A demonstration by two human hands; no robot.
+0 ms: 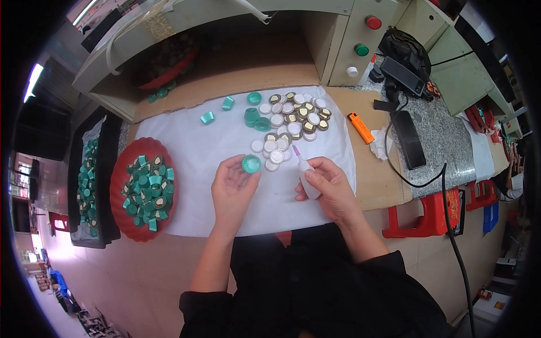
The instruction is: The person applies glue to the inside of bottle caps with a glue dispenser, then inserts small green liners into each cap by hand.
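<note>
My left hand (230,188) holds a small green fluted cup (251,164) between thumb and fingers, its round opening facing up. In my right hand (333,190) is a small white squeeze bottle (307,179) with a purple nozzle (296,151) pointing away from me, up and to the left. The nozzle and the cup are apart. Just beyond both hands lies a heap of round discs (276,156), some white side up, others showing a dark rim with a cream patch. Several more green cups (253,116) rest beside the heap, on the white sheet (186,169).
At the left stands a red scalloped tray (116,197) full of green pieces, with a black bin (107,186) of similar ones past it. An orange tool (360,128), crumpled tissue (381,147), a black phone (408,139) and a cable (414,183) lie at the right.
</note>
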